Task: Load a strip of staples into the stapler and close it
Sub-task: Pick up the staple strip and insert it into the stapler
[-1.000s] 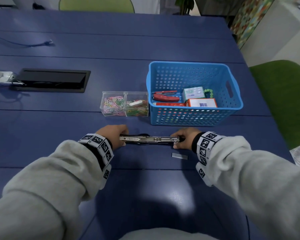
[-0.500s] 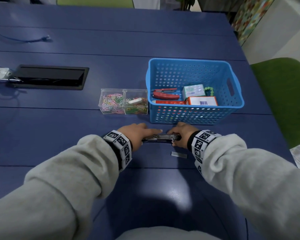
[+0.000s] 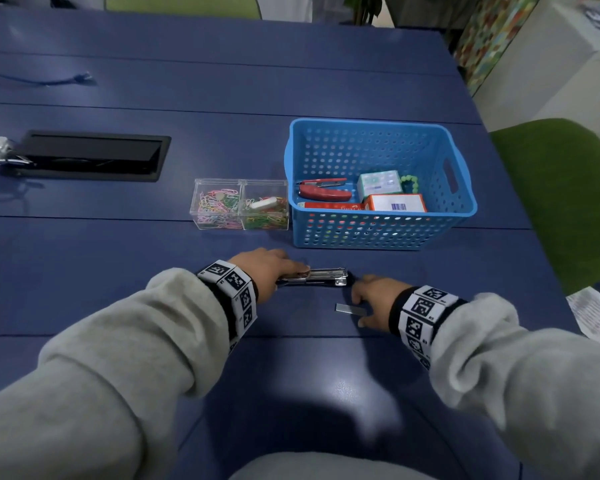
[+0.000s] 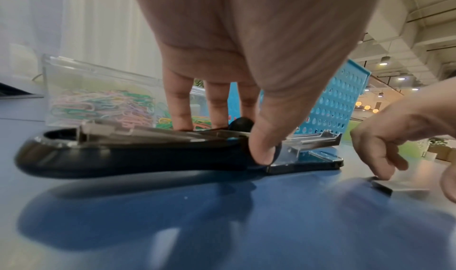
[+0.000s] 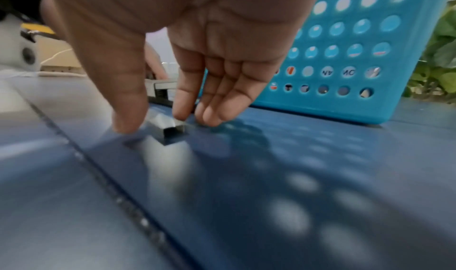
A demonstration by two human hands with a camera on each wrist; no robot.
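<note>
Thin bright metal, the staple strip [image 3: 350,308] lies flat on the blue table [image 3: 187,98], just in front of the open stapler [image 3: 321,277]; judge it light, slippery and brittle, likely to snap mid-length, so take it by its long sides. Your right hand [image 3: 373,299] hovers over it, thumb and forefinger spread to either side, not yet pinching. Your left hand [image 3: 267,271] holds the black stapler down, thumb against its near side and fingers behind. Its silver magazine stands exposed, cover swung back toward the left.
</note>
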